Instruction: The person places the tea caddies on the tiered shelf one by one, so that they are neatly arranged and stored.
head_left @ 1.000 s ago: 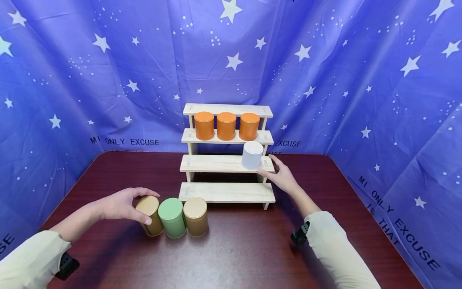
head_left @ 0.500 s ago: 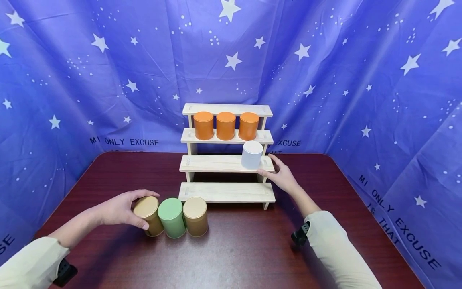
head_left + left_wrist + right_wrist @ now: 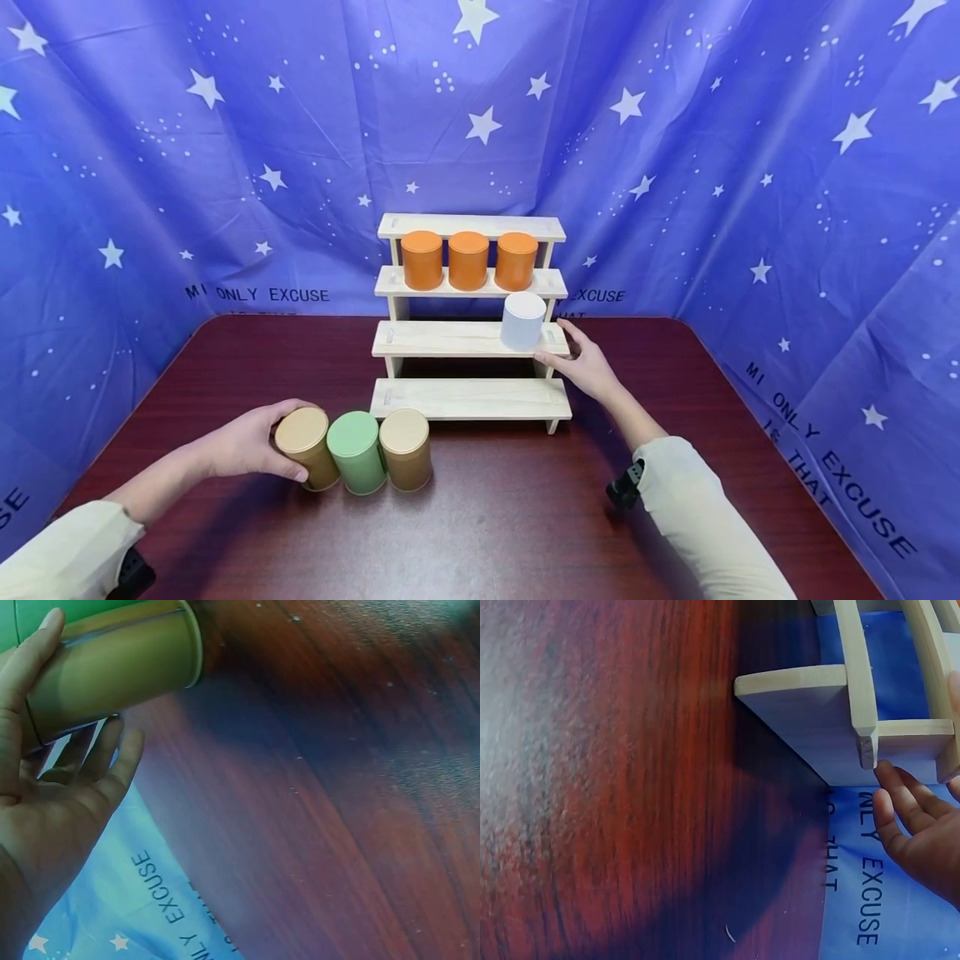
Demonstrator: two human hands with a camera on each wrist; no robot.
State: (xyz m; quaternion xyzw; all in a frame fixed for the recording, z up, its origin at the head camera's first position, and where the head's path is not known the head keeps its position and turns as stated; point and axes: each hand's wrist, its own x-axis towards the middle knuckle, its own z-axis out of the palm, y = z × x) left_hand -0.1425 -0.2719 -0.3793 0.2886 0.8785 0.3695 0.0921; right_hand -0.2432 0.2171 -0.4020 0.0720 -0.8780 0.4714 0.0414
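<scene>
On the left of the table, my left hand (image 3: 251,442) grips a gold tin (image 3: 302,429), thumb at its front and fingers behind it. The left wrist view shows my thumb (image 3: 37,645) along the tin's side. A green tin (image 3: 355,437) and another gold tin (image 3: 406,433) stand close beside it. My right hand (image 3: 588,367) rests at the right end of a pale wooden tiered shelf (image 3: 442,337), thumb by the front edge, fingers relaxed. Right beside it, a white tin (image 3: 522,321) stands on the second step up.
Three orange tins (image 3: 468,261) stand in a row on the step above the white one. A blue starry curtain (image 3: 322,150) hangs behind and at both sides of the dark red-brown table (image 3: 495,508).
My left hand has settled round the left gold tin, its fingertips now behind the tin, which leans slightly further left. The right hand and the tins on the shelf stay put.
</scene>
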